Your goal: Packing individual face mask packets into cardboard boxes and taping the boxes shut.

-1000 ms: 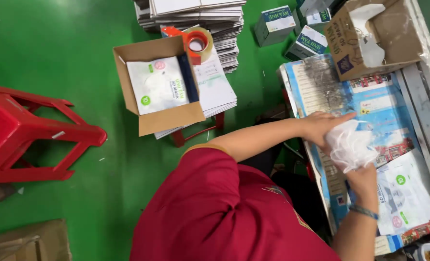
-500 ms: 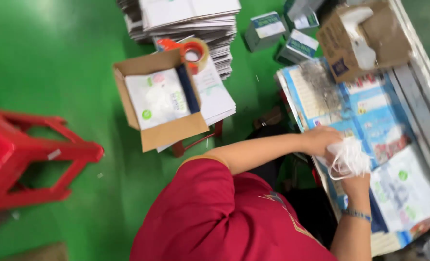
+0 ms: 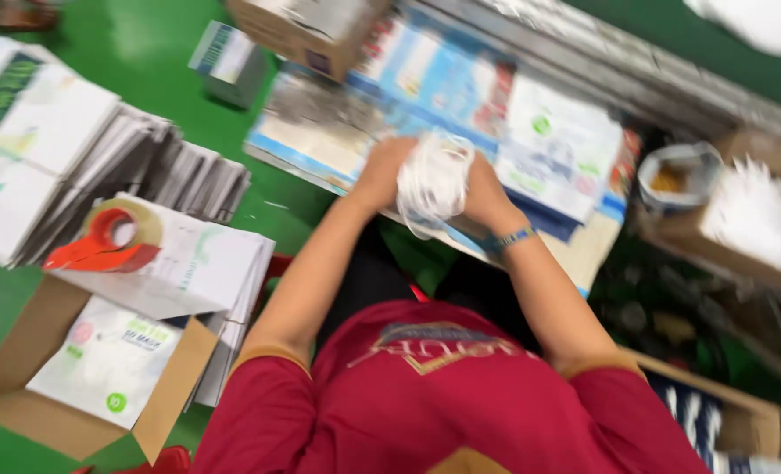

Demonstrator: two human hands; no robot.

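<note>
Pressing a white bundle [image 3: 433,180] of thin soft pieces between my two hands, I hold it just above the printed sheets on the table [image 3: 575,254]. My left hand [image 3: 383,171] closes on its one side and my right hand [image 3: 487,195] on the other, so the loose pieces stay together. Beside me, an open cardboard box [image 3: 66,386] stands on the green floor, under a red tape dispenser [image 3: 105,239].

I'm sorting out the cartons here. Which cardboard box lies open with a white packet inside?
The open cardboard box on the green floor at lower left, flaps spread, white packet inside. The brown box at the top edge shows no such contents.
</note>
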